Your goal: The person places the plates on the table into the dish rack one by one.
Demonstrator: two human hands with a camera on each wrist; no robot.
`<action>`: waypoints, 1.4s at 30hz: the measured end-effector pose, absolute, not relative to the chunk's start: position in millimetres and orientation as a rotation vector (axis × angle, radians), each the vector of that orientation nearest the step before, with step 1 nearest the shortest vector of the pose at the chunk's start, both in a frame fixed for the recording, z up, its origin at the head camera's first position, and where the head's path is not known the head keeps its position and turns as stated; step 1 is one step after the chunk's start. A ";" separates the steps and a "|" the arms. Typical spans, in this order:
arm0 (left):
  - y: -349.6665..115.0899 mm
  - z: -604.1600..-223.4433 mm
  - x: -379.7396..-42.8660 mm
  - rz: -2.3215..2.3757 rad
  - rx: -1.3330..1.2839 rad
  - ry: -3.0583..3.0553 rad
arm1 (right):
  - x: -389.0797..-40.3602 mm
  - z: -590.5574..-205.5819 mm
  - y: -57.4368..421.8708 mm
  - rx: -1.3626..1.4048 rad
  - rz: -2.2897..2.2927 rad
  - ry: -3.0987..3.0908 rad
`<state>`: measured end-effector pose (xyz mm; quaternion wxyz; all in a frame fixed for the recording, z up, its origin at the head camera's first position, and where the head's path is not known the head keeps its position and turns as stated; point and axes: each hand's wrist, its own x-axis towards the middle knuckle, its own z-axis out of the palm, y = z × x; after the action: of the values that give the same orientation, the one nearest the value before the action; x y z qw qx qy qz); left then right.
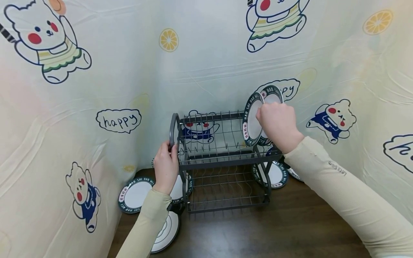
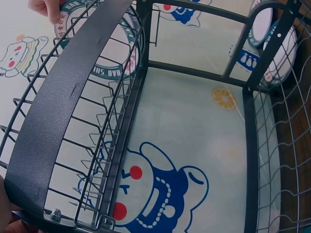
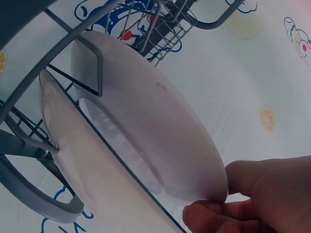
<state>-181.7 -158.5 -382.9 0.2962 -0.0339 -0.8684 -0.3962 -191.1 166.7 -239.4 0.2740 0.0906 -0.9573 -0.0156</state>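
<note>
My right hand [image 1: 279, 123] pinches the rim of a white plate [image 1: 254, 116] with a green lettered border. The plate stands on edge in the upper tier of a dark metal dish rack [image 1: 214, 165], toward its right end. A second, similar plate [image 1: 273, 94] stands just right of it; the right wrist view shows its pale underside apart from my fingers. My left hand [image 1: 166, 166] grips the rack's left end frame, thumb on the near side. In the left wrist view only a sliver of that hand [image 2: 6, 208] shows at the lower left.
On the brown table [image 1: 226, 233], plates lie left of the rack [image 1: 137, 195], with a ringed white plate [image 1: 167, 233] nearer. Another plate [image 1: 274, 175] shows behind the right side of the rack. A printed cloth [image 1: 200, 71] hangs close behind and at both sides.
</note>
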 end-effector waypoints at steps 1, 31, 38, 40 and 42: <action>-158.5 -382.8 -181.7 -1.053 -0.091 -2.308 | -191.1 -238.7 166.7 0.238 -0.046 -2.584; -158.0 -382.0 -181.0 -1.067 -0.080 -2.317 | -184.6 -230.8 166.8 0.110 -0.035 -2.721; -158.8 -382.7 -181.5 -1.075 -0.082 -2.315 | -184.9 -230.0 168.3 0.119 -0.040 -2.653; -158.9 -382.6 -181.8 -1.073 -0.085 -2.314 | -184.4 -230.2 169.5 0.133 -0.030 -2.606; -159.1 -382.4 -182.1 -1.067 -0.089 -2.314 | -183.6 -230.8 171.1 0.156 -0.006 -2.551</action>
<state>-182.1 -159.1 -382.4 0.2918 -0.0335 -0.8680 -0.4004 -183.6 171.1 -230.8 0.2889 0.0584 -0.9556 -0.0024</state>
